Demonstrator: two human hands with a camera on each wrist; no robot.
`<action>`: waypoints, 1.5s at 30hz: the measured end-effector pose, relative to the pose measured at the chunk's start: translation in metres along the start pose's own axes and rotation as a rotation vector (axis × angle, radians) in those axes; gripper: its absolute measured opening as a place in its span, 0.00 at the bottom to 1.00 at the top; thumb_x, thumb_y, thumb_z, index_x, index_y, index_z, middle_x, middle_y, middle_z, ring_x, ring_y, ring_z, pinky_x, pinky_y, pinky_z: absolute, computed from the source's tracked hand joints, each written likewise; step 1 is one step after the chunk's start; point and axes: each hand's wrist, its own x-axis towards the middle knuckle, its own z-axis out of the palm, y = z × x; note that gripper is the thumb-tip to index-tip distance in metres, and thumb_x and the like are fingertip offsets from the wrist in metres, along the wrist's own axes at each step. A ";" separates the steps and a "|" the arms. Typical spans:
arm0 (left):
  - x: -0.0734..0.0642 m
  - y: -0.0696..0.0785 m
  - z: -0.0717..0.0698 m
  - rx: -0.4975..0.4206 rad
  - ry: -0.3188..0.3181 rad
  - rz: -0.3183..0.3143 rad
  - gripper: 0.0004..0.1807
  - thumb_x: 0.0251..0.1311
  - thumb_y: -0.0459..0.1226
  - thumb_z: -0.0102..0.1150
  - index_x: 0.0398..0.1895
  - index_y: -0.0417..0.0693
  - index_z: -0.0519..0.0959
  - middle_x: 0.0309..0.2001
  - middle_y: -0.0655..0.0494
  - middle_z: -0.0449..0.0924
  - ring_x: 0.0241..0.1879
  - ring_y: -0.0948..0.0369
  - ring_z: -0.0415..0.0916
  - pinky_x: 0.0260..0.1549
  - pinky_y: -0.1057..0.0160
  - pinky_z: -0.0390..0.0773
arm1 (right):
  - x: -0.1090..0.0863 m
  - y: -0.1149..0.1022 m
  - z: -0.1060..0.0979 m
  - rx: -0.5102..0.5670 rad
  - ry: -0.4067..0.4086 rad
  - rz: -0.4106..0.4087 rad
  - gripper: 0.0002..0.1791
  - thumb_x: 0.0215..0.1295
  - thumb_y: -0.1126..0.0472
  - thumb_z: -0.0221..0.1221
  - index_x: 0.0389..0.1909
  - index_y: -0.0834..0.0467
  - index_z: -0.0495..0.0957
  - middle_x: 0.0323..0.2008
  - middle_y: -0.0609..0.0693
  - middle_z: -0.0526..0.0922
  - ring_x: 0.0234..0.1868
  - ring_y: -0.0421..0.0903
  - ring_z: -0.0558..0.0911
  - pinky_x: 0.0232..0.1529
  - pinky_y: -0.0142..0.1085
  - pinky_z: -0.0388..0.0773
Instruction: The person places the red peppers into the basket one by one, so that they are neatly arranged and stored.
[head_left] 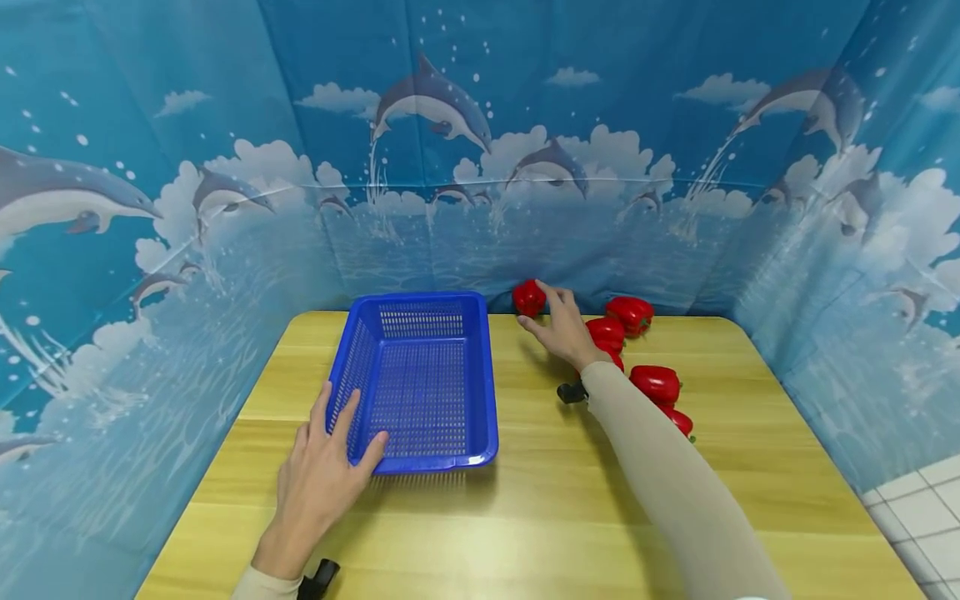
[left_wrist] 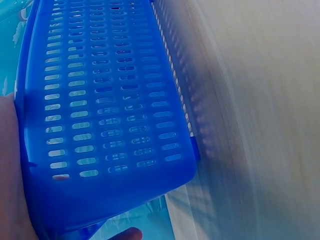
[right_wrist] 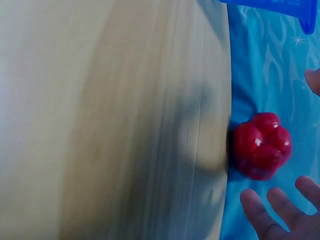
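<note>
A blue plastic basket (head_left: pixel 489 392) with slotted walls stands on the table, left of centre. My left hand (head_left: pixel 318 462) rests at its near left corner, fingers spread over the rim; the left wrist view shows the basket's slotted side (left_wrist: pixel 107 100) close up. Farther off, my right hand (head_left: pixel 561 329) reaches to the back edge of the table, thumb and fingers spread. Just beyond its fingertips is a red bell pepper (head_left: pixel 528 297). In the right wrist view a gap shows between this pepper (right_wrist: pixel 262 146) and the fingers (right_wrist: pixel 257 207).
Several more red bell peppers (head_left: pixel 656 384) lie right of the right hand, some partly hidden by the forearm. A blue dolphin-print curtain (head_left: pixel 525 225) hangs behind and along both sides of the wooden table (head_left: pixel 465 546).
</note>
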 end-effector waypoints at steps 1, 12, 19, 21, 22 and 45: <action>0.001 0.000 0.000 0.001 0.001 -0.001 0.48 0.82 0.71 0.56 0.94 0.56 0.67 0.96 0.37 0.49 0.70 0.25 0.81 0.43 0.27 0.92 | 0.005 -0.001 0.001 0.001 0.001 0.004 0.51 0.86 0.37 0.66 0.98 0.45 0.52 0.92 0.69 0.56 0.89 0.72 0.66 0.82 0.77 0.73; 0.008 0.002 -0.001 0.010 -0.016 -0.001 0.48 0.81 0.71 0.56 0.94 0.58 0.67 0.97 0.38 0.48 0.70 0.23 0.81 0.38 0.30 0.92 | 0.040 -0.001 0.014 0.037 0.025 0.085 0.50 0.83 0.45 0.71 0.97 0.44 0.56 0.91 0.69 0.56 0.88 0.73 0.66 0.81 0.73 0.77; 0.006 0.005 0.000 0.019 -0.007 0.003 0.46 0.81 0.70 0.58 0.93 0.59 0.69 0.96 0.38 0.50 0.69 0.24 0.83 0.37 0.32 0.92 | 0.046 0.005 0.026 0.121 0.088 0.105 0.50 0.80 0.50 0.75 0.95 0.45 0.61 0.89 0.69 0.58 0.87 0.72 0.68 0.82 0.69 0.79; 0.005 0.005 0.000 0.025 -0.011 0.006 0.46 0.81 0.70 0.58 0.92 0.60 0.70 0.96 0.38 0.50 0.68 0.25 0.83 0.34 0.34 0.92 | 0.046 0.008 0.028 0.132 0.100 0.122 0.50 0.80 0.51 0.75 0.95 0.44 0.61 0.89 0.68 0.58 0.87 0.71 0.68 0.83 0.68 0.78; 0.005 0.005 0.000 0.028 -0.014 0.008 0.46 0.82 0.71 0.57 0.92 0.60 0.70 0.96 0.39 0.50 0.68 0.25 0.84 0.34 0.35 0.92 | 0.046 0.010 0.029 0.139 0.106 0.131 0.49 0.80 0.51 0.75 0.95 0.44 0.62 0.89 0.68 0.58 0.87 0.72 0.68 0.84 0.69 0.77; 0.004 0.003 0.007 0.020 0.041 0.033 0.42 0.81 0.68 0.60 0.89 0.59 0.75 0.96 0.41 0.52 0.61 0.31 0.87 0.29 0.42 0.90 | 0.047 0.010 0.045 0.185 0.159 0.172 0.48 0.73 0.60 0.78 0.89 0.52 0.66 0.85 0.68 0.60 0.83 0.71 0.72 0.79 0.69 0.82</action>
